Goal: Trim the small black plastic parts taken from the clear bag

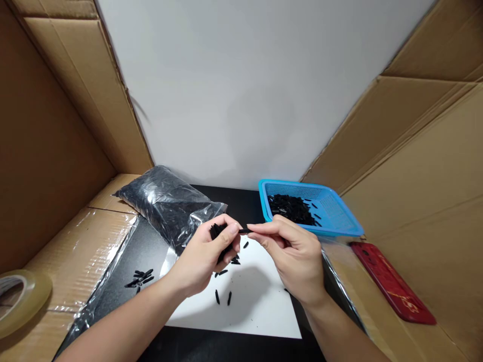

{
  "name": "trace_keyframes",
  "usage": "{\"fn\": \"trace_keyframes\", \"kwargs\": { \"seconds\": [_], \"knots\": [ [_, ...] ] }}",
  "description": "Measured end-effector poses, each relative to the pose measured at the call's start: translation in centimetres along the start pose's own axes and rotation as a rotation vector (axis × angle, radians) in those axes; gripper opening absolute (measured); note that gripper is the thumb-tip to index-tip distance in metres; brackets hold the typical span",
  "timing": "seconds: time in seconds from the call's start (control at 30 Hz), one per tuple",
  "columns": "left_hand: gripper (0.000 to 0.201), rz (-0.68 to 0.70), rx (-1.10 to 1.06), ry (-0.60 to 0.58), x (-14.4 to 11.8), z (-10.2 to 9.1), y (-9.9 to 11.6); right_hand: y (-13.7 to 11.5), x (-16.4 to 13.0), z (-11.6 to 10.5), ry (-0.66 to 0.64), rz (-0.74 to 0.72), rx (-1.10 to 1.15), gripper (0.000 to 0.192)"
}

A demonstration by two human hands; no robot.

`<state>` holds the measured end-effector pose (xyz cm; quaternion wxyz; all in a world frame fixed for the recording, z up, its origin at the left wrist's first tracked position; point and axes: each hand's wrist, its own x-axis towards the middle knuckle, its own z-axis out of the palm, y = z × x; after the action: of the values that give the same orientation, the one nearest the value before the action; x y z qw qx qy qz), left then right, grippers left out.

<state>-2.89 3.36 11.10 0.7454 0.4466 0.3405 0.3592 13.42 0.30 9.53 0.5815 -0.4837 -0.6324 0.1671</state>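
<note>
My left hand (215, 251) is closed around a bunch of small black plastic pieces (216, 231), whose ends poke out above the thumb. Between both hands is one slim black piece (243, 231), its left end at my left thumb tip. The thumb and forefinger of my right hand (292, 254) pinch its other end. Below the hands, several loose black pieces (229, 298) lie on a white sheet of paper (260, 311). Their exact kind is too small to make out.
A clear bag (166, 201) full of black pieces lies at back left. The blue basket (335, 211) at back right holds a heap of them. More pieces (141, 277) lie left of the paper. A tape roll (37, 301) and a red phone case (392, 281) flank the work surface, beside cardboard walls.
</note>
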Motion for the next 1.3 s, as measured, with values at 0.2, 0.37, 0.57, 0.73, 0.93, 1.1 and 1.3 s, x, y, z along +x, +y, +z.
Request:
{"fn": "trace_keyframes", "kwargs": {
  "seconds": [0.2,0.37,0.57,0.73,0.93,1.1,1.3],
  "knots": [
    [0.029,0.018,0.023,0.011,-0.19,-0.04,-0.14,0.00,-0.14,0.00,0.010,-0.036,-0.009,0.007],
    [0.029,0.011,0.021,0.007,-0.22,0.00,-0.10,0.04,-0.09,0.03,0.016,-0.048,0.013,0.006],
    [0.027,0.003,0.015,-0.011,-0.43,0.21,0.12,0.00,-0.13,0.03,-0.001,-0.029,0.048,0.012],
    [0.029,-0.008,0.008,-0.017,-0.53,0.30,0.25,0.14,-0.17,0.08,-0.009,0.021,0.078,0.022],
    [0.030,-0.042,-0.030,-0.024,-0.59,0.35,0.43,0.16,-0.28,0.12,-0.041,0.174,0.188,0.029],
    [0.032,-0.038,-0.014,-0.041,-0.71,0.39,0.42,0.04,-0.20,0.11,-0.046,0.182,0.219,0.027],
    [0.031,0.017,0.059,-0.030,-0.70,0.26,0.15,-0.01,-0.33,0.01,-0.066,0.147,0.164,0.015]
  ]
}}
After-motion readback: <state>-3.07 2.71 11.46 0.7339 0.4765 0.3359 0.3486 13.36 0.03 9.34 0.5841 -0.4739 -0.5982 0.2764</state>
